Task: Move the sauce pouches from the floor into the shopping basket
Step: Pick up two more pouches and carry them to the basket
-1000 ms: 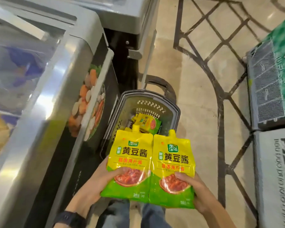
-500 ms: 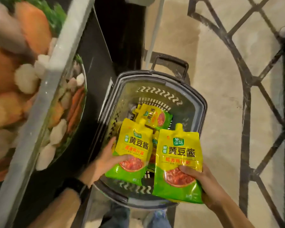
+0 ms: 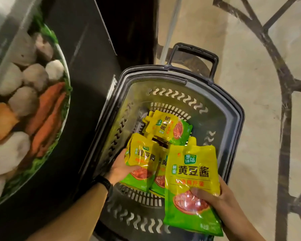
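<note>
A dark grey shopping basket (image 3: 233, 108) stands on the floor below me. My left hand (image 3: 119, 166) grips a yellow-green sauce pouch (image 3: 142, 159) low inside the basket, near its left wall. My right hand (image 3: 214, 197) holds a second sauce pouch (image 3: 189, 173) upright above the basket's near right side, thumb on its front. Another pouch (image 3: 169, 127) lies flat on the basket bottom, and a further one (image 3: 161, 178) shows partly between the two held pouches.
A freezer cabinet with a food picture (image 3: 33, 110) on its dark side panel stands close on the left of the basket. The basket's pull handle (image 3: 193, 53) sticks out at the far end. Beige floor with dark line pattern (image 3: 283, 119) lies to the right.
Both hands have gone lower and farther forward with their pouches. The left pouch has sunk down into the basket; the right pouch now hangs over the basket's near right part.
</note>
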The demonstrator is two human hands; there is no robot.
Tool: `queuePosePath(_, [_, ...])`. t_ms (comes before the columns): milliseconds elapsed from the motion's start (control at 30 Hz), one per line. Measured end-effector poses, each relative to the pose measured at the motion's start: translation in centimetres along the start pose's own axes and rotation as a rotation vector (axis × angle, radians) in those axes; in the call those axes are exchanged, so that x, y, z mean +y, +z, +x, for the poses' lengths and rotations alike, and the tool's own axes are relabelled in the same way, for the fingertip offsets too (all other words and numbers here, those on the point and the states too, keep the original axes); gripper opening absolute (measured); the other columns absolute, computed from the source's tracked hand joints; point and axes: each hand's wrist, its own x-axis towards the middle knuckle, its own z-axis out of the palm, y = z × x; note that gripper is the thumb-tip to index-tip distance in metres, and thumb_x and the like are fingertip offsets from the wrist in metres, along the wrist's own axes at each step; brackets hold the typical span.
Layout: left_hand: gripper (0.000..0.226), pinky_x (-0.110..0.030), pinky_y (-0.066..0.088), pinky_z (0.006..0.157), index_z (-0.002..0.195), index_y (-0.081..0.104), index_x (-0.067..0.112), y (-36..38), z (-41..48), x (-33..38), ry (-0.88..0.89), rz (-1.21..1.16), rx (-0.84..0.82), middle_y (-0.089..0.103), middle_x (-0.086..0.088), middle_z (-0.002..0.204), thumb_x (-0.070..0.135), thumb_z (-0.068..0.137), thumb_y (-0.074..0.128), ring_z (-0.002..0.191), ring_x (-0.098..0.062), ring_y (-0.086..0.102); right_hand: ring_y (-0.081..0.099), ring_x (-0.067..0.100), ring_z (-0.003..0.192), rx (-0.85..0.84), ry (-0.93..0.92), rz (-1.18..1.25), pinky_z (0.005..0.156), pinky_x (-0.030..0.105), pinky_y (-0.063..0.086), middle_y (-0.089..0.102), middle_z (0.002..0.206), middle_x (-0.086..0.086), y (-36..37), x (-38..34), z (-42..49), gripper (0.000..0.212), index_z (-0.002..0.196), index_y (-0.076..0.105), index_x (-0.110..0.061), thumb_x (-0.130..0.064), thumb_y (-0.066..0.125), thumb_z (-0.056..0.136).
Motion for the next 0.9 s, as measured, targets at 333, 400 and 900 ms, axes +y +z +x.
queuePosePath(333, [0.107, -0.043, 0.026, 0.122, 0.158, -0.014, 0.026, 2.4, -3.8, 1.7, 0.313, 0.913, 0.217, -0.007, -0.017, 0.166, -0.01, 0.085, 0.056, 0.154, -0.033, 0.005, 0.072, 0.019, 0.101, -0.03, 0.005, -0.256, 0.095, 0.05, 0.053, 0.075, 0.11, -0.005, 1.4, 1.3, 0.4, 0.069, 0.126, 0.057, -0.032, -0.003, 0.084, 0.07])
queuePosePath(400, [0.101, -0.054, 0.011, 0.124, 0.156, -0.016, 0.028, 3.6, -3.5, 2.3, 0.514, 1.049, 0.192, -0.017, -0.018, 0.164, -0.004, 0.088, 0.052, 0.153, -0.035, -0.014, 0.072, 0.019, 0.101, -0.018, 0.008, -0.274, 0.096, 0.051, 0.052, 0.075, 0.11, -0.004, 1.5, 1.4, 0.5, 0.069, 0.125, 0.058, -0.032, -0.003, 0.084, 0.069])
queuePosePath(900, [0.064, -0.064, 0.018, 0.118, 0.152, 0.032, 0.025, 4.4, -0.1, -4.5, 0.564, 1.118, 0.238, 0.006, -0.017, 0.167, 0.057, 0.098, 0.022, 0.154, -0.037, 0.004, 0.074, 0.021, 0.093, -0.052, -0.066, -0.335, 0.086, 0.043, 0.057, 0.077, 0.102, 0.001, 3.7, -2.6, 5.1, 0.055, 0.117, 0.061, -0.018, 0.005, 0.08, 0.07])
